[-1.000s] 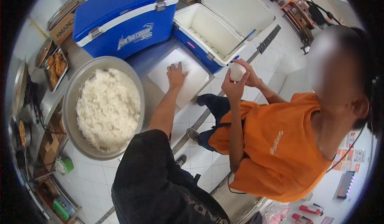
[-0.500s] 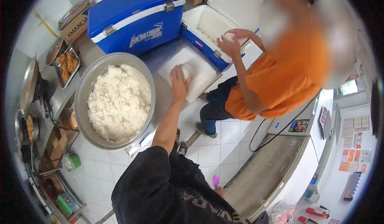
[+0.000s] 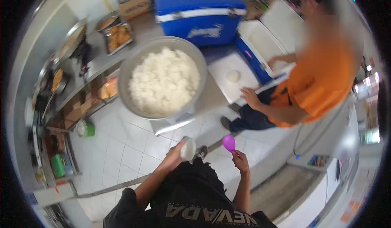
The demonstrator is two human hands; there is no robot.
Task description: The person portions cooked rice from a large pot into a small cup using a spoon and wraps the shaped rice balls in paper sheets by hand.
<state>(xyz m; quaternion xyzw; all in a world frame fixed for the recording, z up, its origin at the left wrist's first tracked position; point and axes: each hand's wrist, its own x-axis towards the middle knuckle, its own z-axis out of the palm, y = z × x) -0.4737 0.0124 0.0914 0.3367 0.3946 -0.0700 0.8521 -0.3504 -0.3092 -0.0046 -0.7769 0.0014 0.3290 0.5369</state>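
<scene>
My left hand [image 3: 175, 155] is closed around a small white bowl [image 3: 188, 150], held low in front of my body. In my right hand [image 3: 240, 161] is the handle of a purple rice paddle [image 3: 229, 143], its rounded head pointing up and away from me. Beyond both hands stands a large metal pot [image 3: 124, 83] heaped with cooked white rice [image 3: 165, 81]. A rounded white mound, apparently moulded rice [image 3: 233, 76], sits on a white sheet [image 3: 222, 73] to the pot's right.
A person in an orange shirt [image 3: 321, 85] stands at the right, one hand by the sheet, the other at an open cooler [image 3: 260, 39]. A closed blue cooler [image 3: 199, 20] stands behind the pot. A tray of fried food [image 3: 119, 37] is on the left counter.
My left hand has come back from the sheet to my body with the bowl, leaving the white mound there. My right hand has raised the paddle into fuller view. The co-worker's hands have separated.
</scene>
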